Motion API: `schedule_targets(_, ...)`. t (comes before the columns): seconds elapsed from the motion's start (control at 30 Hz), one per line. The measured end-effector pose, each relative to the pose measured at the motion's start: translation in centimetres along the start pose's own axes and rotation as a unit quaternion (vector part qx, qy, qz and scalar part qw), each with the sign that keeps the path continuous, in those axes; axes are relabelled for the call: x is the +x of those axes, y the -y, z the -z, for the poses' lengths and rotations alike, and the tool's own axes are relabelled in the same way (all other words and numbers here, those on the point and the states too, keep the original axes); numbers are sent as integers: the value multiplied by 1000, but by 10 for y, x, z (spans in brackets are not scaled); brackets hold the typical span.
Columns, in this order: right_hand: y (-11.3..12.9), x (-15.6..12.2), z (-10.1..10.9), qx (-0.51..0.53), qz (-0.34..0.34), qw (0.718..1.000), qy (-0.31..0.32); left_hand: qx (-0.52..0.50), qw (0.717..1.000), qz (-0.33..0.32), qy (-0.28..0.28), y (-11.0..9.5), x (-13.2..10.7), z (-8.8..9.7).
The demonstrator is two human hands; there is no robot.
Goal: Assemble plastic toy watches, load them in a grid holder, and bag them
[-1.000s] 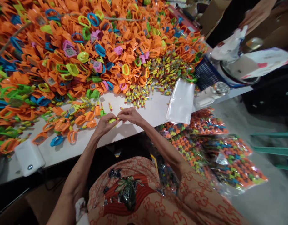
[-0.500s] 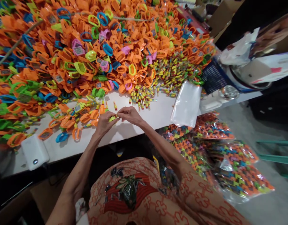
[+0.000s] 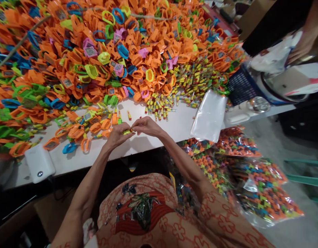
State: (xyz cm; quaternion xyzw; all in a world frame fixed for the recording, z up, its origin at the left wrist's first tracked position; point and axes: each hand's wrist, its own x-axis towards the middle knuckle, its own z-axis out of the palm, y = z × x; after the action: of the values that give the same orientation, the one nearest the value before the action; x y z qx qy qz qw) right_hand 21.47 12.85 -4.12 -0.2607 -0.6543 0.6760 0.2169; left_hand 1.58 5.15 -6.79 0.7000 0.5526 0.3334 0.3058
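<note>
My left hand [image 3: 118, 135] is closed around a small yellow-green plastic piece [image 3: 127, 132], probably a toy watch, mostly covered by the fingers. Pinched at that piece's right end are the fingertips of my right hand [image 3: 148, 126]; what they grip is hidden. A tiny red tip shows above the right fingers. Both hands meet just over the front of the white table [image 3: 138, 146]. Beyond them lies a loose small yellow tube with a red end [image 3: 129, 115]. To the right of it is a cluster of similar tubes [image 3: 159, 106].
A large heap of toy watches [image 3: 78, 69], mostly orange, covers the back. Clear plastic bags [image 3: 209, 115] lie at right, near a blue basket [image 3: 240, 86]. Filled bags [image 3: 267, 196] sit below the table. A white power bank [image 3: 40, 163] is at left. Another person's hand [image 3: 302, 46] is top right.
The whole view has shifted slightly, with the table's things now a little farther right. My hands stay together at the yellow-green piece. The other person's hand has moved at the white bag.
</note>
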Motion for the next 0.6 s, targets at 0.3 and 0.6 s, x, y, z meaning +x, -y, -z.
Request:
schedule_targets(0.3,-22,41,-4,-306,-56,943,-121,261,946,95,-164,17,-5,50)
schedule_targets(0.6,-19,76,-15,-643,-46,764,3,293,923,145,-202,66,99,57)
